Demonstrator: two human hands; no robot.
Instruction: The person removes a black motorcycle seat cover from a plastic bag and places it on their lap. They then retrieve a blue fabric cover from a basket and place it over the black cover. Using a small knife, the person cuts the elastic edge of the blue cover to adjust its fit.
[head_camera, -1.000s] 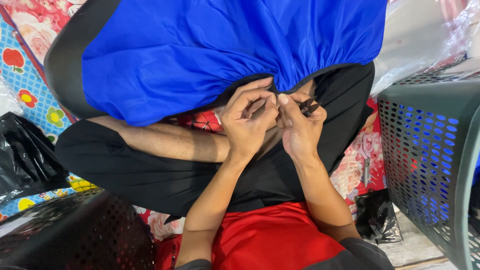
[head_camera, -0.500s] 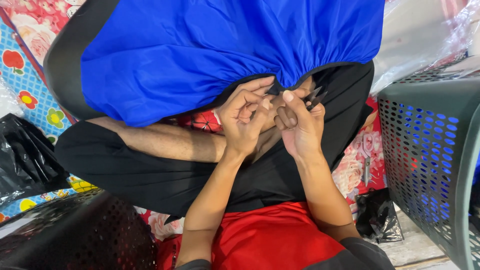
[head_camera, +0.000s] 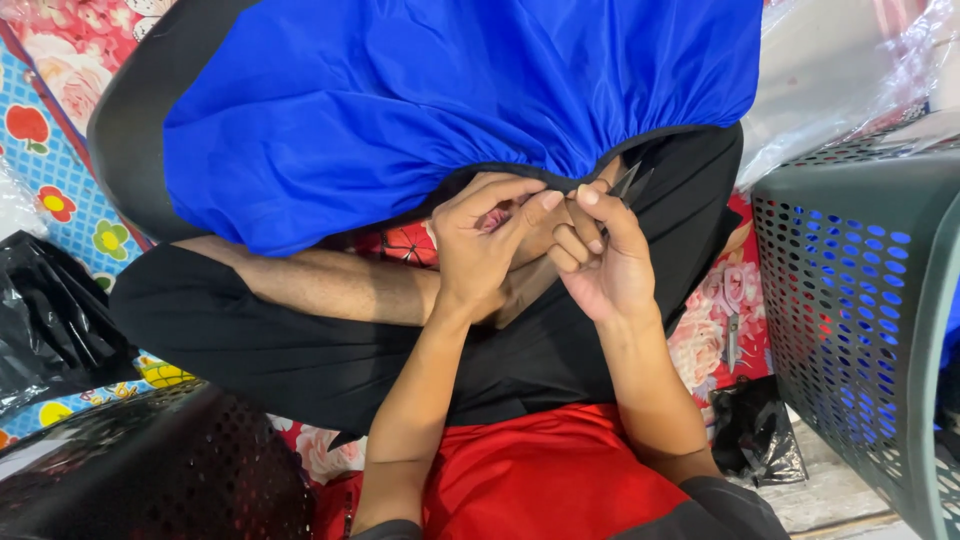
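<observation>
Now both hands meet at the gathered hem of a blue garment (head_camera: 450, 110), where a black band (head_camera: 560, 172) runs along its edge. The left hand (head_camera: 480, 255) pinches this hem — its fingers (head_camera: 535, 200) are pressed together on the fabric. The right hand (head_camera: 605, 265) holds a small dark thread snipper (head_camera: 630, 183), its fingers closed around the tool, and the points stand just beside the hem, touching or nearly so; I cannot tell which. Whether a loose thread is already cut is too small to see. Judging from the pictures, the trimming is in progress at this one spot of the edge, and most of the hem lies untouched. The garment rests over the person's lap, on black cloth (head_camera: 300, 340) and red cloth (head_camera: 540, 480). A grey-green perforated basket (head_camera: 850, 330) stands at the right, well apart.
</observation>
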